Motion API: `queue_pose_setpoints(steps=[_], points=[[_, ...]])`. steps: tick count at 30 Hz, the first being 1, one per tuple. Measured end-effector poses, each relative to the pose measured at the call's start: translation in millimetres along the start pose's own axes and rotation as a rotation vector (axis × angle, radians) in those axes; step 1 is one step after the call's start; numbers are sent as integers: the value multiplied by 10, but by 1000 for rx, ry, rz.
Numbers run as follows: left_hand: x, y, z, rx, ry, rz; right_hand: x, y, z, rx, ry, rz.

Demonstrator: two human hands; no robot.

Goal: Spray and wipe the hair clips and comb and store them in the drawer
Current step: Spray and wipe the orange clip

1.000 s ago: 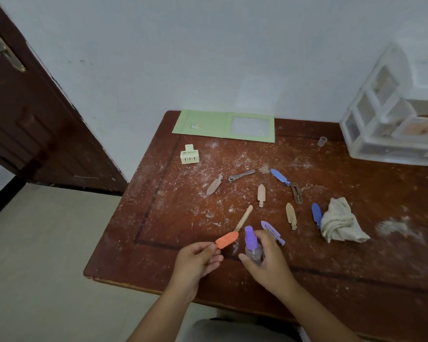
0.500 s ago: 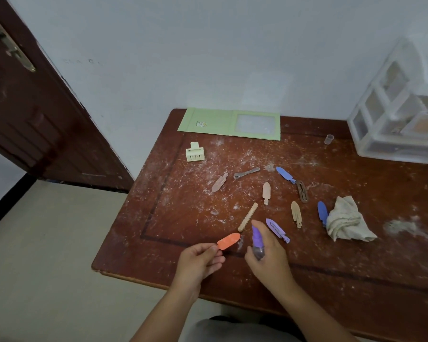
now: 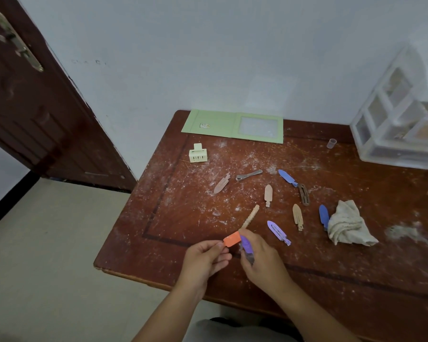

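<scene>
My left hand (image 3: 205, 255) pinches an orange hair clip (image 3: 232, 238) above the table's front edge. Close beside it, my right hand (image 3: 260, 257) grips a small spray bottle (image 3: 246, 246) with a purple top, tilted so the top points at the orange clip. Several more clips lie on the dusty brown table (image 3: 183, 218): a purple one (image 3: 278, 232), two blue ones (image 3: 287, 177) (image 3: 323, 215), beige ones (image 3: 268, 194) (image 3: 297, 215) and a pinkish one (image 3: 222, 185). A beige comb (image 3: 251, 215) lies just beyond my hands. A crumpled cloth (image 3: 349, 224) sits at the right.
A clear plastic drawer unit (image 3: 400, 124) stands at the back right with a small clear cap (image 3: 331, 143) in front of it. A green folder (image 3: 232, 125) and a cream claw clip (image 3: 197, 153) lie at the back left. A dark door (image 3: 35, 107) is at the left.
The spray bottle has tipped from upright toward the orange clip, and my right hand has closed in on my left. The view has shifted slightly.
</scene>
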State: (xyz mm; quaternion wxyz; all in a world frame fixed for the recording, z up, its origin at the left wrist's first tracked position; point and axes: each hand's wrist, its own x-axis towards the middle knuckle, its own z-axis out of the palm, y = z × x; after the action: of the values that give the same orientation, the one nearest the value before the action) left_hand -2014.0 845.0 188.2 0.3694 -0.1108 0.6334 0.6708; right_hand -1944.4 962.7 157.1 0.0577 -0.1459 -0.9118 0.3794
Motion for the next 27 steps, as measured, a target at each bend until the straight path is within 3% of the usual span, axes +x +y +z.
queue_pose_setpoints(steps=[27], points=[[33,8,-8,70,-29,61,43,-32,8,-29,-3,10]])
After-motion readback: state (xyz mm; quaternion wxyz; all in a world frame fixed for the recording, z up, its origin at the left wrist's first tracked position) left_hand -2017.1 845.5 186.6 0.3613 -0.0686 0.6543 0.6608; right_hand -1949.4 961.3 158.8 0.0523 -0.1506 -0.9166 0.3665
